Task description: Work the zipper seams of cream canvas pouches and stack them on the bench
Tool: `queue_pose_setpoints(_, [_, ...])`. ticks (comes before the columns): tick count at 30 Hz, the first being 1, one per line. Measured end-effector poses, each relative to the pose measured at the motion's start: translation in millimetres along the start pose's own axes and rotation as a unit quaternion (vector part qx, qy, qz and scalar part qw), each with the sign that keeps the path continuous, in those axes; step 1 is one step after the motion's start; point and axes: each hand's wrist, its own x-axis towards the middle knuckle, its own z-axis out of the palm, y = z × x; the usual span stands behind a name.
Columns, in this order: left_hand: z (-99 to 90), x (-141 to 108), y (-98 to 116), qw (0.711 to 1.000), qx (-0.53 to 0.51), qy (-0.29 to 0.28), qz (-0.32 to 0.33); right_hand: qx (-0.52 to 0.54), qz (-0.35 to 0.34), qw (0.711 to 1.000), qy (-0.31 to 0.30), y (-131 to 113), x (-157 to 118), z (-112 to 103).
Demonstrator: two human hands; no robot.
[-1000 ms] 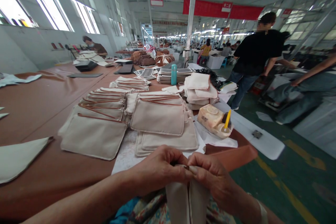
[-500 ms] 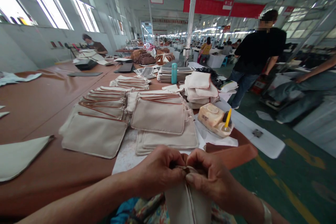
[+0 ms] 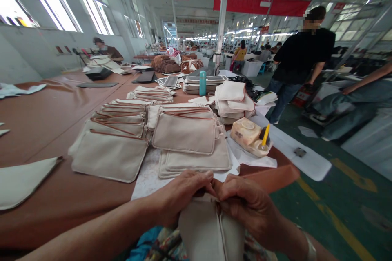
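Observation:
Both my hands are close together at the bottom of the view, pinching the top end of a beige canvas zip pouch (image 3: 202, 228). My left hand (image 3: 180, 197) grips its left side, and my right hand (image 3: 248, 208) grips its right side. A zipper line (image 3: 219, 228) runs down the pouch, and my fingers hide its top end. Just beyond my hands, on a white sheet (image 3: 147, 183), lie overlapping canvas pouches (image 3: 183, 132) with brown zips. Another stack of pouches (image 3: 110, 155) lies to their left.
A long brown work table (image 3: 55, 122) holds more stacked canvas pieces, a teal bottle (image 3: 202, 83), and a block of wax (image 3: 246, 136) with a yellow-handled tool. A person in black (image 3: 303, 53) stands on the green floor (image 3: 330, 212) to the right. Another person (image 3: 105, 49) sits at the far left.
My hands have turned slightly and come closer together on the pouch, and more of its left side now shows. The camera view has shifted slightly.

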Motion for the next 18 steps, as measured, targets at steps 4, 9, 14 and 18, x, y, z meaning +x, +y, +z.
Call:
queue_pose_setpoints(4, [-5.3,1,1,0.997,-0.009,-0.077,-0.010,-0.122,-0.077,0.990,-0.008,5,-4,-3])
queue_pose_setpoints(9, [-10.7,0,7,0.994,0.067,-0.083,-0.015,-0.182,-0.098,0.978,-0.030,7,-7,-4])
queue_pose_setpoints(14, [-8.2,-1,11,0.985,0.137,-0.105,0.014,-0.135,-0.078,0.987,-0.038,4,-14,-4])
queue_pose_setpoints(18, [-7.0,-4,14,0.978,0.184,-0.091,0.021,-0.022,0.102,0.994,-0.014,0,-14,-7])
